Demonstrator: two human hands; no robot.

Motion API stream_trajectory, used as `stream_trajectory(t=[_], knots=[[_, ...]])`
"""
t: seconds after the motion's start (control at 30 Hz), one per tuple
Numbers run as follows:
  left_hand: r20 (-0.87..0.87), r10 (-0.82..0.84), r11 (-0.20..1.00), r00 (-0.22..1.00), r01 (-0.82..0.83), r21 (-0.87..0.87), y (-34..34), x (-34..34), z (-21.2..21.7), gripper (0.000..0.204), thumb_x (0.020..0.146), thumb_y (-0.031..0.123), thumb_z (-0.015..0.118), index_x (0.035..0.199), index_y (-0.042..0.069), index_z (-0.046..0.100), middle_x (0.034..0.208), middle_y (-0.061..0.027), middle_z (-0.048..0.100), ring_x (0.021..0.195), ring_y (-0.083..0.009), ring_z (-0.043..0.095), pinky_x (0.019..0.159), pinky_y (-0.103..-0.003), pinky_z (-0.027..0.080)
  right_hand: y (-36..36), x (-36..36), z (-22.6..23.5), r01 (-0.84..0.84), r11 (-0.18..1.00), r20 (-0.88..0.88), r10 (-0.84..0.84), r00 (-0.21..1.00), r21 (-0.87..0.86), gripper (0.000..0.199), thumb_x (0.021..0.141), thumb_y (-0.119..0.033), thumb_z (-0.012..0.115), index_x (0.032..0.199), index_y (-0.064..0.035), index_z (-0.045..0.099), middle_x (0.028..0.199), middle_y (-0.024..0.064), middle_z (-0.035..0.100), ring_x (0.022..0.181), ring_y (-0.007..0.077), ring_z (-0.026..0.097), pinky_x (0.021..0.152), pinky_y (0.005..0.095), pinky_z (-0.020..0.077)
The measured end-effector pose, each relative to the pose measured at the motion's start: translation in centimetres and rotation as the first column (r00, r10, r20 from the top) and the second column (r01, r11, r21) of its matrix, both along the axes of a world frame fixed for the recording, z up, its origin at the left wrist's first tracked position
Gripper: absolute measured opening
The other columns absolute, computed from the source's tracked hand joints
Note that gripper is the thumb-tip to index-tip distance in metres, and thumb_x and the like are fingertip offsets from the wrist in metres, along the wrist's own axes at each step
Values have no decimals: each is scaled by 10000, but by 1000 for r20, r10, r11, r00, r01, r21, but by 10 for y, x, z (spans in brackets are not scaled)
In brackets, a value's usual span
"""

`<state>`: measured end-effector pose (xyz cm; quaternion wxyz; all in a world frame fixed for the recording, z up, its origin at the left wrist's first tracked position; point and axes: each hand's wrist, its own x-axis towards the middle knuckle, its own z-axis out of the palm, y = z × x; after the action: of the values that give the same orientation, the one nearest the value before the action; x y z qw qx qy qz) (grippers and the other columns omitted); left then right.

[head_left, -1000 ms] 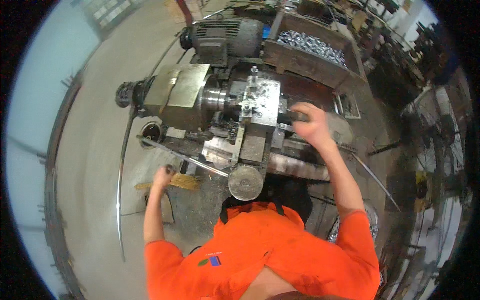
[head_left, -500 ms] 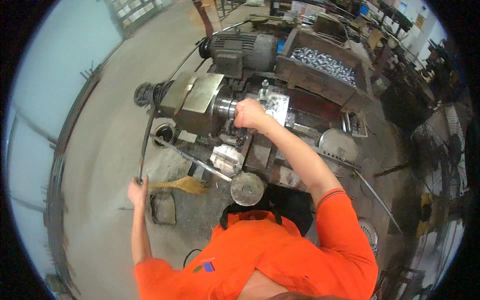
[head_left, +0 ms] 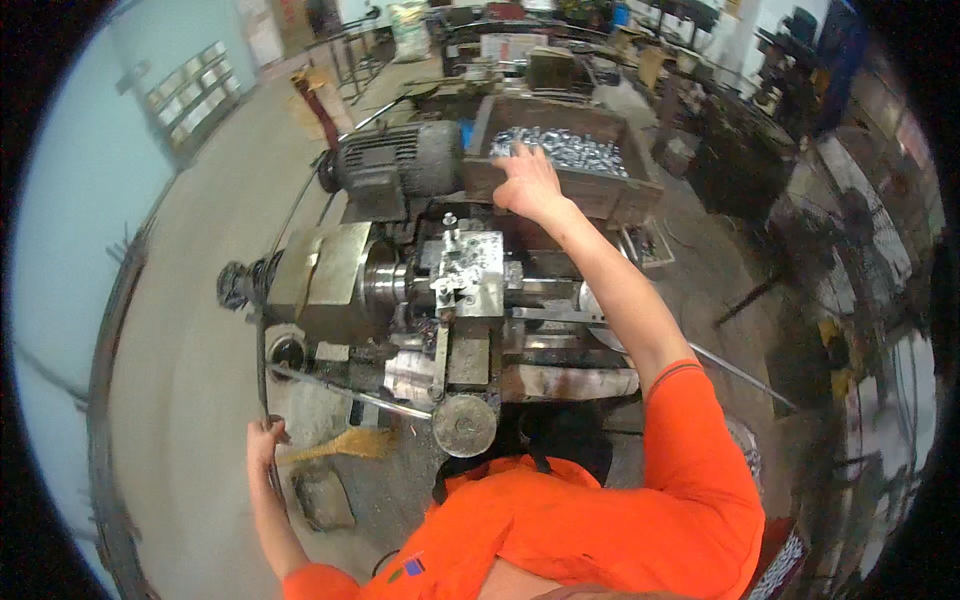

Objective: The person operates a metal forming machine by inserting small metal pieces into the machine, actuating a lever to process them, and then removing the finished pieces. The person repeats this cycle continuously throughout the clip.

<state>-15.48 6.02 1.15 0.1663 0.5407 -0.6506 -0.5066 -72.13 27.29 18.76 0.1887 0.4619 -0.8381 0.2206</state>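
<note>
My left hand (head_left: 264,440) is closed around the lower end of a long dark lever bar (head_left: 262,360) on the left of a lathe. My right hand (head_left: 528,182) is over the near wall of a rusty metal bin (head_left: 560,190), fingers apart, and nothing shows in it. Small shiny metal pieces (head_left: 580,150) lie heaped in the bin just beyond my fingers. Between my arms sit the lathe's round steel chuck (head_left: 385,282) and the tool slide (head_left: 472,275), strewn with metal chips.
A grey ribbed motor (head_left: 400,160) stands behind the chuck. Close to my body is a round handwheel (head_left: 464,426). A straw broom (head_left: 350,445) and a dustpan (head_left: 325,500) lie on the floor at left. A long rod (head_left: 740,375) sticks out at right.
My right hand has left the chuck, moved away to the bin and opened. My left hand stays on the lever bar. The view has shifted, showing more of the far room.
</note>
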Motion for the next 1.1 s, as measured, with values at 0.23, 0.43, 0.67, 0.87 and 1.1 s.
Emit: stream_trajectory(t=[0.23, 0.43, 0.67, 0.87, 1.1], knots=[[-284, 78, 982, 956, -123, -146, -2, -6, -34, 270, 789, 228, 683, 808, 14, 520, 595, -43, 507, 466, -140, 481, 453, -299, 425, 98, 43, -53, -292, 924, 133, 331, 934, -246, 410, 551, -184, 637, 949, -86, 638, 1197, 205, 501, 1042, 366, 509, 876, 407, 433], [-45, 179, 984, 983, -179, -1, -18, -2, -50, 256, 784, 256, 664, 785, 55, 507, 576, -27, 454, 472, -132, 437, 458, -293, 393, 295, 109, -201, 191, 977, 544, -112, 831, -92, 366, 579, -217, 635, 910, -61, 655, 1028, 152, 580, 946, 331, 566, 800, 397, 473], [24, 124, 992, 992, -124, 18, -4, -20, -46, 262, 764, 272, 647, 860, 47, 555, 654, -45, 514, 549, -141, 478, 519, -299, 415, 548, 123, -266, 811, 226, 83, -973, 216, 539, 421, 589, -327, 660, 896, -40, 674, 1145, 211, 512, 1043, 315, 517, 872, 359, 453], [37, 77, 997, 996, -77, 10, -16, 32, -43, 306, 747, 286, 632, 925, 40, 597, 722, -60, 565, 615, -149, 512, 571, -304, 433, 590, 59, -269, 582, 172, 79, -980, 181, 795, 335, 769, -295, 533, 968, -59, 661, 1131, 180, 583, 1063, 313, 553, 877, 410, 455], [-30, 82, 989, 996, -85, -117, -2, 10, -16, 454, 738, 312, 706, 949, -62, 558, 704, -104, 581, 592, -171, 565, 575, -309, 485, 641, 26, -326, 358, 129, -30, -913, 407, 925, 413, 787, -393, 524, 983, -55, 660, 1028, 155, 637, 955, 290, 615, 798, 402, 490]])
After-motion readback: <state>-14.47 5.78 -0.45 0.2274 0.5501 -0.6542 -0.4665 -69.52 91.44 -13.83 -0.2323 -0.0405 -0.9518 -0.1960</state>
